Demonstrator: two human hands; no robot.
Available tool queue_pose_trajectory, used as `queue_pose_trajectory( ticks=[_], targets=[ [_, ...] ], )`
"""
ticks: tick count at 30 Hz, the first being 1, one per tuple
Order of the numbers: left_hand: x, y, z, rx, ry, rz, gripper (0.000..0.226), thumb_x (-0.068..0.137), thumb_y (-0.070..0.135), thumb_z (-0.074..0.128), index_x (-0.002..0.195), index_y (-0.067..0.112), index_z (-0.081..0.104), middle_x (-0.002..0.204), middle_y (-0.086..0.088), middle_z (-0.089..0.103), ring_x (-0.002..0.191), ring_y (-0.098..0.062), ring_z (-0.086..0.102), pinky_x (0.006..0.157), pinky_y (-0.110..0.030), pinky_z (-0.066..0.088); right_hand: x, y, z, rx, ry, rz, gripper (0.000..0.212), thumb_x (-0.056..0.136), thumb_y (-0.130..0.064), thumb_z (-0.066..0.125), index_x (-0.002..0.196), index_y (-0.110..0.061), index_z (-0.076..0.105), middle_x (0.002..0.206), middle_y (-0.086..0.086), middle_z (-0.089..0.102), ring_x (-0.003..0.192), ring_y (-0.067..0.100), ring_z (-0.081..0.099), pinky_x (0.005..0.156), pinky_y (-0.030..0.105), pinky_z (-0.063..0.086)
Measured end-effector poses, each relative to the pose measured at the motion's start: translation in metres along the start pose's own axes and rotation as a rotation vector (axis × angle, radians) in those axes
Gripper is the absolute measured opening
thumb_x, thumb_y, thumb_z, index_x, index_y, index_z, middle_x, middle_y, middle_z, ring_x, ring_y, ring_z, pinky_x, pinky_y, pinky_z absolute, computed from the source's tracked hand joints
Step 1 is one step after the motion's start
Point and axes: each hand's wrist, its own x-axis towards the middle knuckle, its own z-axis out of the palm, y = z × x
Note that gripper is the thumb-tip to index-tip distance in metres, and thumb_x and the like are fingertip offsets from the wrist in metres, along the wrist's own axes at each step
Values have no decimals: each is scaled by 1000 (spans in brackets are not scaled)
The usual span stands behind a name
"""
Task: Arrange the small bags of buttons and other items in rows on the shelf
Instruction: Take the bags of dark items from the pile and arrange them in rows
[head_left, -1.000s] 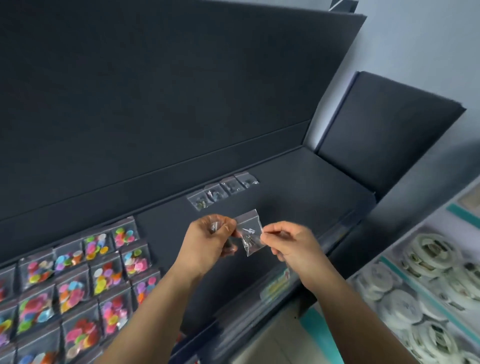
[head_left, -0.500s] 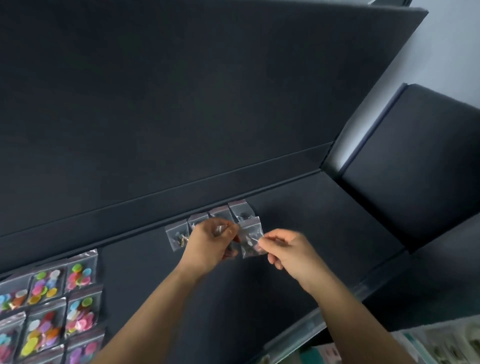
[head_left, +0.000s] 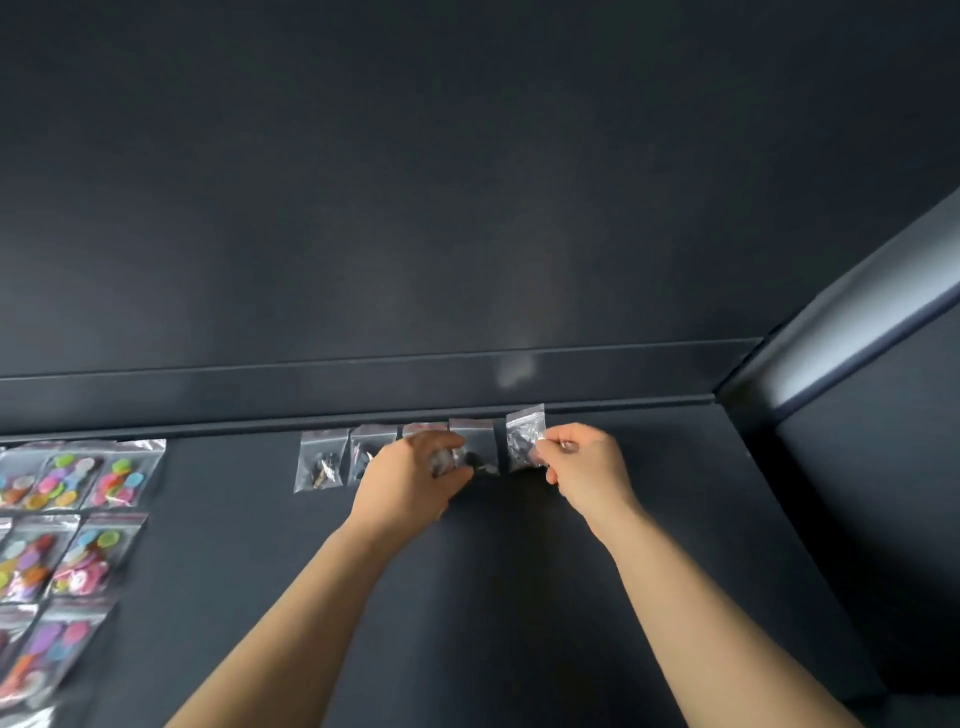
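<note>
One bag (head_left: 524, 434) of dark bits (head_left: 521, 450) pinched by right hand (head_left: 584, 467) — left hand (head_left: 410, 478) grips bags (head_left: 442, 460)

Dark shelf (head_left: 493, 623) w/ clear bags (head_left: 320, 462) at back, button bags (head_left: 67, 483) left.

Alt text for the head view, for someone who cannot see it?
The right hand pinches a small clear bag at the right end of a row of bags along the back of the dark shelf; the left hand grips spare bags. Colourful button bags lie at left.
</note>
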Motion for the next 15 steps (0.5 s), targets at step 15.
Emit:
queue_pose_trajectory(
  ticks=[15],
  targets=[
    [3,-3,8,103,17,74,36,84,30,67,120,29,64,130,13,60,115,-14,58,89,-21,41,8,17,1,-446,-89,-313,33,90,-29,64,123,-30,65,107,-4,57,97,17,61,79,29,50]
  ],
)
